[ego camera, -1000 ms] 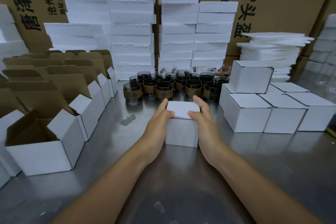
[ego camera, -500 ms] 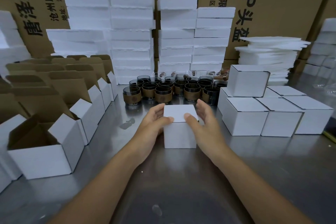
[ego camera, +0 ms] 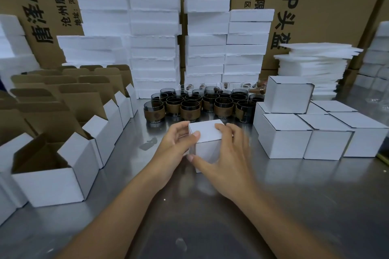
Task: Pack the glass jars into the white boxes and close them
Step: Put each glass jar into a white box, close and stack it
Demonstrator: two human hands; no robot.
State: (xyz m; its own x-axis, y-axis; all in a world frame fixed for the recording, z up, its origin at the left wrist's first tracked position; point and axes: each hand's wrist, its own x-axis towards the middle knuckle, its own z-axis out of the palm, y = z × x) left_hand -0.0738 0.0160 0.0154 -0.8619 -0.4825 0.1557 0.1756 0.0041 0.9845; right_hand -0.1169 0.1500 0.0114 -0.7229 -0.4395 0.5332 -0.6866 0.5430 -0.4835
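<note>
I hold one white box (ego camera: 207, 135) between both my hands, at the middle of the metal table (ego camera: 210, 216), with its lid closed and one corner turned toward me. My left hand (ego camera: 174, 149) grips its left side: the thumb lies on the top near the edge and the fingers curl around the far-left corner. My right hand (ego camera: 229, 160) is a little blurred; its fingers lie over the top-right edge and its thumb presses low on the near face. Whether the box stands fully on the table, I cannot tell. Just behind it, farther from me, is a group of glass jars (ego camera: 189, 105) with brown bands, close together. At the right are the closed boxes (ego camera: 284, 136) in a row, touching each other, and one more box on top of them. At the left is a row of open boxes (ego camera: 52, 174) with flaps up. Far behind are tall stacks of white foam blocks (ego camera: 153, 27) before brown cartons (ego camera: 328, 6).
</note>
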